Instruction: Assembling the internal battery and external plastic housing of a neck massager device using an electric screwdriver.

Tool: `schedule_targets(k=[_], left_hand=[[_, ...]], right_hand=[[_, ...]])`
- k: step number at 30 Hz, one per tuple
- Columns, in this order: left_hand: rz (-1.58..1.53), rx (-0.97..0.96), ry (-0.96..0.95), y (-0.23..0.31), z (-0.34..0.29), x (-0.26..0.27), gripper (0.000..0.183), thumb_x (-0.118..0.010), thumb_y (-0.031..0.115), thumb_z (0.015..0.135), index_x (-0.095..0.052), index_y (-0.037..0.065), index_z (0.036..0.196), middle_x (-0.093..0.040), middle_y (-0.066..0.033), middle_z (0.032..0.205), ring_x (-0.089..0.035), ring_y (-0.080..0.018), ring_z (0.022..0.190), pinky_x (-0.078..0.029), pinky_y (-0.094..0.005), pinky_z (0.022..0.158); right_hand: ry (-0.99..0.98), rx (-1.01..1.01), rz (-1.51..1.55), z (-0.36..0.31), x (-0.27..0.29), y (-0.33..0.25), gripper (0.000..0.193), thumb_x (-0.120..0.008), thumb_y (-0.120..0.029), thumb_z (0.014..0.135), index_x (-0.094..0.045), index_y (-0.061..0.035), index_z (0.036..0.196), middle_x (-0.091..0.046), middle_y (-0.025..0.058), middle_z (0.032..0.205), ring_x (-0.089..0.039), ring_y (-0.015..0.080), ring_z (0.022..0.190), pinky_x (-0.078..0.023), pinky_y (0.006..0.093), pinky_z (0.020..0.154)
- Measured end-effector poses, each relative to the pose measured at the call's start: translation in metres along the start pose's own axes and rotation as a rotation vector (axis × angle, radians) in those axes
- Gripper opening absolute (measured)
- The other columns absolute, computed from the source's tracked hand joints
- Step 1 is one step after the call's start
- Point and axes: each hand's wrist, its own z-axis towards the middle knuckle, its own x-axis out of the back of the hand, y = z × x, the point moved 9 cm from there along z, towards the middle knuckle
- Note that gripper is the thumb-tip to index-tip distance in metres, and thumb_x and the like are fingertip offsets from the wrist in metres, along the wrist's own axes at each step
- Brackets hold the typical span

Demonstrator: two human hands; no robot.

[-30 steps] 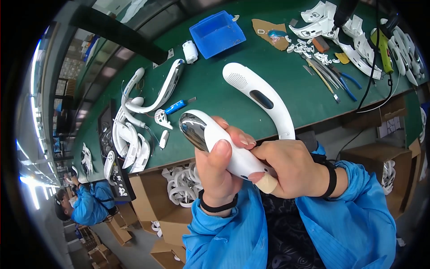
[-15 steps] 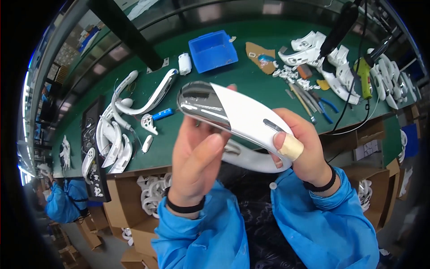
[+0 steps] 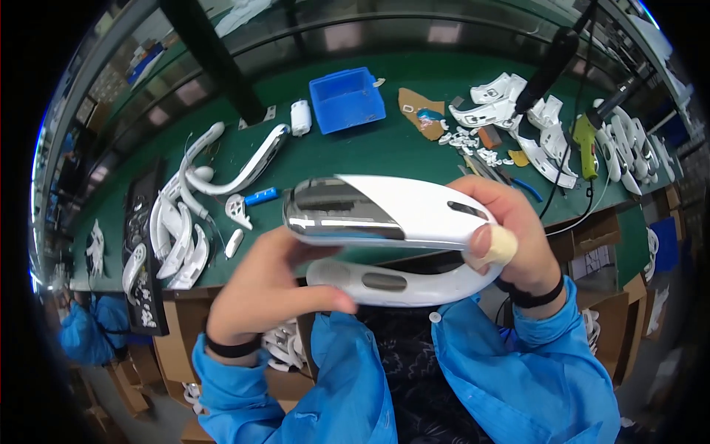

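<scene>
I hold a long curved white plastic shell [image 3: 403, 211] with a glossy chrome-like end close in front of me, lying roughly level. My right hand [image 3: 510, 237], with a bandaged thumb and a black wrist band, grips its right end. My left hand [image 3: 270, 285] supports it from below near the shiny left end, fingers curled. A second white curved shell [image 3: 399, 281] with an oval slot lies just under it, near the table's front edge.
On the green table [image 3: 370, 152] stand a blue bin [image 3: 346, 98], white curved shells at left [image 3: 222, 166], a blue-handled tool [image 3: 259, 197], small parts and white housings at right [image 3: 518, 118], a green-yellow powered driver [image 3: 586, 144] with cables. Cardboard boxes sit below.
I have raised the shell closer to the camera and turned it from slanted to nearly level. My left hand has slid under its shiny end.
</scene>
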Motion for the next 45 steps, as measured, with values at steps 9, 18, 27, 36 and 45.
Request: schedule_targets(k=[9,18,27,36,45], left_hand=[[-0.021,-0.626,0.016,0.027,0.019,-0.019,0.074,-0.096,0.018,0.069,-0.059,0.002,0.131,-0.062,-0.0204,0.137,-0.057,-0.0342,0.131,-0.035,-0.0518,0.120],[-0.264,-0.783,0.134,-0.009,0.014,-0.024,0.047,-0.092,0.009,0.075,-0.062,0.005,0.112,-0.072,-0.0163,0.108,-0.069,-0.0296,0.106,-0.051,-0.0525,0.106],[-0.236,-0.853,0.128,-0.004,0.013,-0.030,0.044,-0.091,0.010,0.076,-0.063,0.007,0.110,-0.072,-0.0142,0.103,-0.067,-0.0263,0.096,-0.055,-0.0415,0.087],[-0.370,-0.850,0.182,-0.014,0.008,-0.023,0.046,-0.092,0.020,0.077,-0.060,0.011,0.110,-0.069,-0.0100,0.105,-0.064,-0.0268,0.101,-0.055,-0.0506,0.097],[-0.132,-0.843,0.271,-0.009,-0.005,-0.026,0.052,-0.087,0.033,0.083,-0.052,0.016,0.118,-0.061,-0.0033,0.114,-0.055,-0.0240,0.114,-0.053,-0.0468,0.103]], right_hand=[[-0.389,-0.249,0.491,0.017,-0.055,0.031,0.046,-0.064,-0.039,0.101,-0.058,0.0008,0.123,-0.054,0.0024,0.072,-0.048,0.0060,0.046,-0.037,0.0205,0.040],[-0.069,0.028,-0.166,0.013,-0.050,0.039,0.039,-0.067,-0.034,0.100,-0.063,0.0021,0.113,-0.066,0.0085,0.091,-0.060,0.0125,0.080,-0.049,0.0303,0.070],[-0.065,0.125,-0.160,0.013,-0.055,0.041,0.037,-0.075,-0.032,0.095,-0.063,0.0002,0.109,-0.064,0.0062,0.092,-0.057,0.0102,0.082,-0.049,0.0284,0.071],[-0.024,0.253,-0.113,-0.001,-0.052,0.042,0.047,-0.076,-0.026,0.095,-0.057,0.0006,0.129,-0.069,0.0096,0.106,-0.066,0.0157,0.096,-0.053,0.0314,0.083],[0.364,0.770,-0.911,-0.023,-0.047,-0.004,0.043,-0.082,-0.020,0.082,-0.067,0.0017,0.116,-0.071,0.0146,0.099,-0.069,0.0287,0.079,-0.056,0.0364,0.070]])
